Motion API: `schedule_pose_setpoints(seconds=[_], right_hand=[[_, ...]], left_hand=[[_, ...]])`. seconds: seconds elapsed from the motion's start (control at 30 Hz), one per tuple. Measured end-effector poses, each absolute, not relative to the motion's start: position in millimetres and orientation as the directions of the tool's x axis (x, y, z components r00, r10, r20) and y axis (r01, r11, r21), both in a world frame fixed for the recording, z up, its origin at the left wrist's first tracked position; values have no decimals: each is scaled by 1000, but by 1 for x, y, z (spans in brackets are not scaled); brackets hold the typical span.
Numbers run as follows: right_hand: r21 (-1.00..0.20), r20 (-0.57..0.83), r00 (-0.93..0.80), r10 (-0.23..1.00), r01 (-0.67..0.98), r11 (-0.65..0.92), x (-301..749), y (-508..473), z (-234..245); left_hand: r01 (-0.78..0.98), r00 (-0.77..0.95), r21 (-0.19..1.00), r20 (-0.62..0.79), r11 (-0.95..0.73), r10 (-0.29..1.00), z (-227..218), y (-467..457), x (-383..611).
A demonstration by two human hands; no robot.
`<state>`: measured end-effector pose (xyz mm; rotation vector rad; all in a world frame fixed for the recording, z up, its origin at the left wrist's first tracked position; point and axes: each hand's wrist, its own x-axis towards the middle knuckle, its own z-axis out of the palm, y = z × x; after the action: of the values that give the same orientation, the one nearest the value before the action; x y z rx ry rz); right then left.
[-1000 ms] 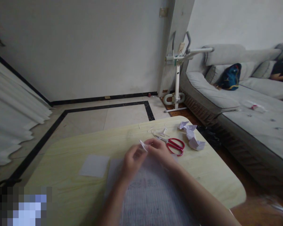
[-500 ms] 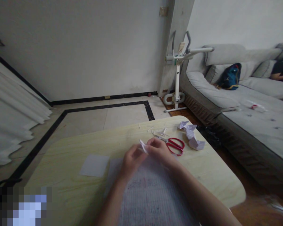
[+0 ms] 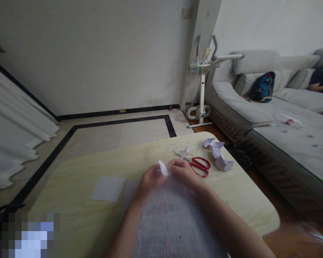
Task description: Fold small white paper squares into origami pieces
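Both my hands meet over the middle of a pale wooden table. My left hand and my right hand pinch a small folded white paper piece between their fingertips, just above a lined sheet of paper that lies under my forearms. Red-handled scissors lie on the table just right of my right hand. Folded white paper shapes sit beyond the scissors near the table's far right corner.
A white square of paper lies left of my hands. Thin paper strips are scattered near the far edge. A grey sofa with a blue backpack stands to the right, where another person sits. A white exercise machine stands by the wall.
My hands have closed in tighter on the small paper piece and shifted very slightly. Nothing else on the table has moved.
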<state>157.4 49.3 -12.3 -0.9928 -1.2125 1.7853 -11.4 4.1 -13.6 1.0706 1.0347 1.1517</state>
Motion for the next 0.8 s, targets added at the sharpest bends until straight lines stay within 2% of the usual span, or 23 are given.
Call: schedule_pose_setpoints(seconds=[0.2, 0.5, 0.8], right_hand=[[-943, -186, -495, 849, -151, -295, 159, 49, -9], [-960, -129, -534, 835, -143, -239, 159, 47, -3], [-963, -150, -544, 826, -109, -246, 161, 48, -6]], left_hand=[[-211, 180, 973, -50, 89, 982, -17, 4, -13], [-215, 161, 971, -70, 104, 985, -19, 4, -15], [-213, 165, 973, -57, 92, 985, -20, 7, -15]])
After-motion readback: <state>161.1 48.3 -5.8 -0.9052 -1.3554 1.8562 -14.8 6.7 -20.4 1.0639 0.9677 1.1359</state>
